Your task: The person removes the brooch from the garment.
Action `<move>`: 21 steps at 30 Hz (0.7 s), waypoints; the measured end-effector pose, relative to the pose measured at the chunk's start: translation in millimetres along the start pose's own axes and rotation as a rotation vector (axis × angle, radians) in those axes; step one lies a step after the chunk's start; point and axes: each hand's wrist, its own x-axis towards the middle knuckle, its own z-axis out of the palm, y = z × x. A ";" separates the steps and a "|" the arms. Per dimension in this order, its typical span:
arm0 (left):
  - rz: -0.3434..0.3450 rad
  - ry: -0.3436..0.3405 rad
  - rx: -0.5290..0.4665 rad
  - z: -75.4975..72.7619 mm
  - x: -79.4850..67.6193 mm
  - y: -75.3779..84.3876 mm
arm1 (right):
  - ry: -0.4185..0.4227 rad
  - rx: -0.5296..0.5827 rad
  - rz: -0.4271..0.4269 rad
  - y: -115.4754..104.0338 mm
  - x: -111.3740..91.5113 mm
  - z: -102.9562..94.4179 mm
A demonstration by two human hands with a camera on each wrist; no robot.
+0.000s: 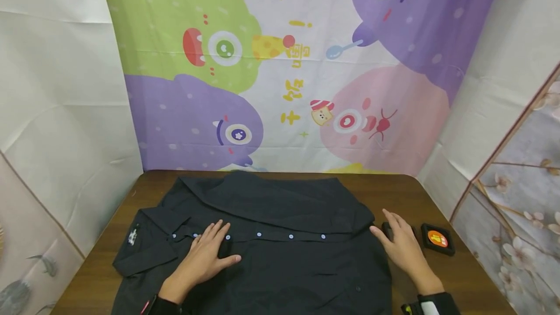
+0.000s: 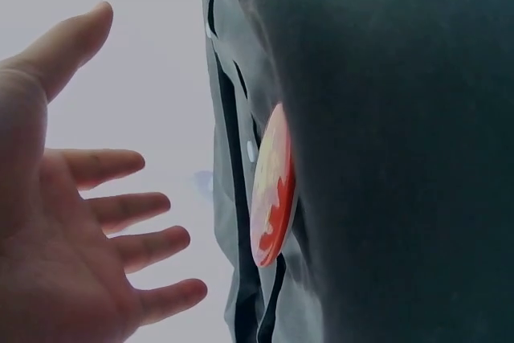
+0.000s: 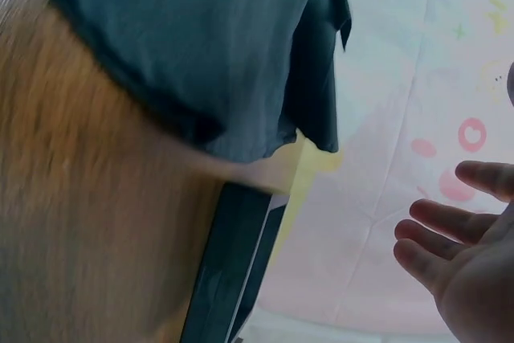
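A dark button-up shirt lies spread on the table, its row of pale buttons running across it. Over the shirt's left half is my left hand, fingers spread and holding nothing. In the left wrist view a round red-and-pale badge sits on the shirt front, just beyond the fingertips; the head view hides it behind the hand. My right hand hovers by the shirt's right edge with fingers extended, partly covering a black box. In the right wrist view this hand is empty too.
To the right stands a second black square box with an orange round badge in it. A cartoon-print cloth hangs behind the wooden table, with white panels at both sides. A short sleeve is folded at left.
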 end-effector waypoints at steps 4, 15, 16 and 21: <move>-0.004 0.011 0.002 -0.2 0.0 -0.5 | 0.006 0.011 -0.014 -5.1 -0.3 2.2; 0.003 0.011 0.006 -1.5 0.0 -0.7 | -0.032 0.059 -0.049 -26.7 0.7 10.4; 0.007 0.014 0.003 -1.3 -0.1 -0.9 | -0.031 0.058 -0.055 -28.4 0.7 10.9; 0.020 0.018 0.001 0.1 -0.6 -1.4 | -0.029 0.069 -0.071 -34.7 -0.2 14.5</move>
